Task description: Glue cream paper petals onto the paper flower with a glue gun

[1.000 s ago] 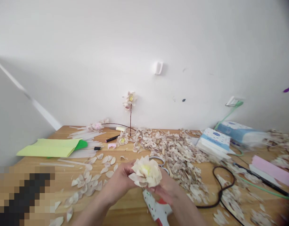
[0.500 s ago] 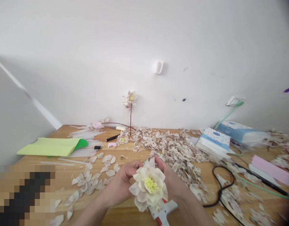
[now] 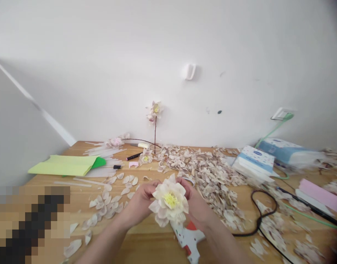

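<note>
A cream flower with a yellow centre (image 3: 169, 201) faces me, held up between both hands above the table. My left hand (image 3: 142, 200) closes on its left side and my right hand (image 3: 194, 201) on its right; the blossom hides most of the fingertips and whatever stem is behind it. Below the flower, a white and red glue gun (image 3: 188, 240) lies on the wood, partly covered by petals and my right forearm. Loose pale petals (image 3: 108, 201) are scattered to the left of my left hand.
A big heap of dried petals (image 3: 201, 165) spreads behind and right of my hands. Tissue packs (image 3: 253, 161), a black cord (image 3: 259, 220) and pink paper (image 3: 321, 194) lie to the right. Yellow paper (image 3: 65, 165) is at left. An upright flower stem (image 3: 155, 134) stands near the wall.
The flower and both hands have risen slightly, and the blossom sits a little further left, showing more of the glue gun. The whole view has shifted a little.
</note>
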The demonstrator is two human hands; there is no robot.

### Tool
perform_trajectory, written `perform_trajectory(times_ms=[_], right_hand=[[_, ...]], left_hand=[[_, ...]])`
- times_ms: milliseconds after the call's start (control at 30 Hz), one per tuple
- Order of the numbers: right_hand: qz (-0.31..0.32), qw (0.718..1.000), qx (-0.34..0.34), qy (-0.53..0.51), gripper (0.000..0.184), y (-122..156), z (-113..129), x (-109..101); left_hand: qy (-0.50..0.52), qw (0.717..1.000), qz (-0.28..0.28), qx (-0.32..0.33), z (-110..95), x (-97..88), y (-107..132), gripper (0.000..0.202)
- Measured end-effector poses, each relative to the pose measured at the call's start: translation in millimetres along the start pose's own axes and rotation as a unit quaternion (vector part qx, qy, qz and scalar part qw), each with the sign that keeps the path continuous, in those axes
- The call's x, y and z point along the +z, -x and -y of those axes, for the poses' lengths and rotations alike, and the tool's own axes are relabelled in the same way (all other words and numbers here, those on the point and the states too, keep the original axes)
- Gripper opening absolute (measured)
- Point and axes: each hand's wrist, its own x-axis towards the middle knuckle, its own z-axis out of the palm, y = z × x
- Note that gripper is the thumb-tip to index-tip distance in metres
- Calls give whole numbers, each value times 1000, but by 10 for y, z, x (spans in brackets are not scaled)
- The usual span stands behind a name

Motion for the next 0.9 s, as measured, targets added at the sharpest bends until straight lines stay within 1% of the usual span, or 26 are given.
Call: perform_trajectory(times_ms=[67, 100, 167, 233, 267, 333, 400, 433, 533, 600, 700, 800, 900], right_hand=[[-9, 1000, -7, 16, 47, -17, -1, -25], [-16, 999, -12, 30, 49, -23, 12, -40], [-33, 997, -30, 69, 50, -30, 45, -67], [-45, 992, -43, 110, 49, -29, 58, -82], [-46, 989, -43, 132, 47, -26, 46, -80], [-31, 980, -33, 192, 43, -12, -21, -54], [6, 960, -14, 279, 35, 9, -130, -8], [33, 944, -8, 327, 32, 21, -192, 17], [108, 890, -13, 442, 32, 48, -355, 65], [131, 866, -24, 482, 34, 56, -419, 69], [144, 846, -26, 512, 34, 59, -446, 56], [141, 824, -32, 547, 31, 58, -438, 50], [138, 790, -37, 596, 32, 60, -431, 52]], left_hand=[[-20, 999, 18, -22, -7, -41, -3, 5], [-35, 998, 24, -43, -17, -83, 2, 7], [-67, 993, 17, -100, -44, -220, 29, 24], [-105, 982, -41, -151, -74, -415, 76, 39], [-125, 978, -84, -145, -88, -520, 106, 40], [-153, 969, -136, -136, -114, -709, 169, 38], [-182, 958, -157, -156, -135, -839, 227, 35], [-198, 952, -162, -171, -140, -878, 250, 34], [-253, 932, -176, -191, -129, -927, 287, 32], [-289, 923, -172, -188, -97, -941, 291, 31], [-325, 914, -147, -192, -30, -968, 290, 34], [-342, 906, -134, -208, 27, -995, 293, 39], [-357, 896, -127, -232, 56, -1023, 298, 41]])
